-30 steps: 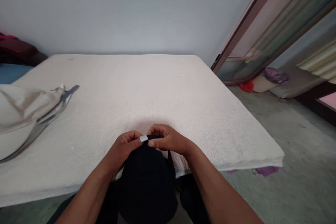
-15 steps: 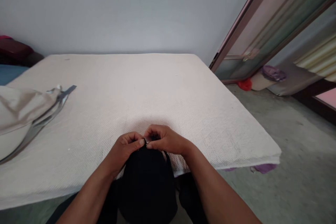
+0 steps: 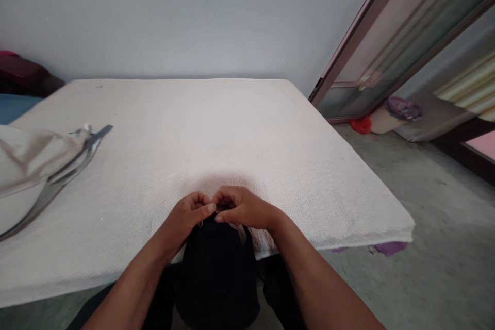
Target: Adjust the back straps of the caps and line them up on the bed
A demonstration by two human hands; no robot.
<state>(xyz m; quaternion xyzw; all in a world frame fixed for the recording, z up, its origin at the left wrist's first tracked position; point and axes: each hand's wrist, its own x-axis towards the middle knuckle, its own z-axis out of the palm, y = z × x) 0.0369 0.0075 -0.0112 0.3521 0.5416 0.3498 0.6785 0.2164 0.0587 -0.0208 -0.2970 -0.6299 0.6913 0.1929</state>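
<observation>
A black, rounded fabric piece (image 3: 218, 273), perhaps a cap or a small bag, hangs over my lap at the front edge of the bed-like surface. Its upper edge is pinched by my left hand (image 3: 193, 214), thumb against bent fingers. Close beside it, my right hand (image 3: 240, 209) is closed too, thumb and fingers meeting at the same edge. The fingertips of both hands nearly touch and hide what lies between them. A thin loop shows under my left thumb, and a narrow light strip runs below my right hand.
A white textured cover (image 3: 232, 129) spreads over the broad surface before me. At its left lies a beige fabric item (image 3: 34, 160) with a grey strap-like edge. Behind stands a pale wall (image 3: 193, 15). On the floor to the right is a bin with a purple liner (image 3: 404, 108).
My left thumb has shifted slightly right, and my right hand has dipped a little. A small pale piece that showed between my fingertips is now hidden. A thin loop has come into view.
</observation>
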